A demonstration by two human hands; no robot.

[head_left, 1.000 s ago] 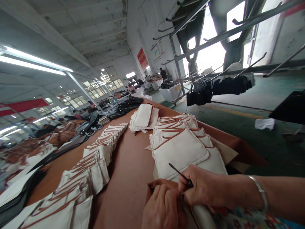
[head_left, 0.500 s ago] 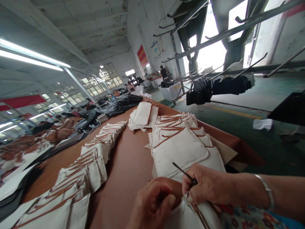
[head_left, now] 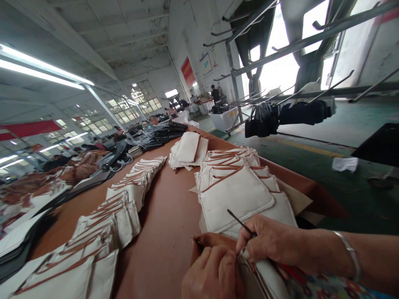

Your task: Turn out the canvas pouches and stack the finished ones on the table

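Note:
At the near edge, a cream fabric pouch piece (head_left: 270, 276) with brown inside lies between my hands; a brown flap (head_left: 215, 239) of it rises behind my left fingers. My left hand (head_left: 215, 270) is closed, fingers curled and pressed on the piece's edge. My right hand (head_left: 269, 241), a silver bangle on its wrist, grips a thin dark pointed tool (head_left: 238, 220) that sticks out to the upper left. The same hand's fingertips pinch the top seam of the piece. Just beyond lies a pile of cream pouch pieces (head_left: 235, 197) with brown trim.
A long row of cream pieces (head_left: 121, 216) overlaps along the left of the brown tabletop (head_left: 162, 232). A smaller stack (head_left: 187, 149) sits further back. Black bags (head_left: 262, 122) hang from a metal rack (head_left: 280, 47) on the right. Several people work in the distance.
My left hand has moved slightly right and closed onto the piece, beside my right fingers. A brown flap now stands up behind it. My right hand has barely moved.

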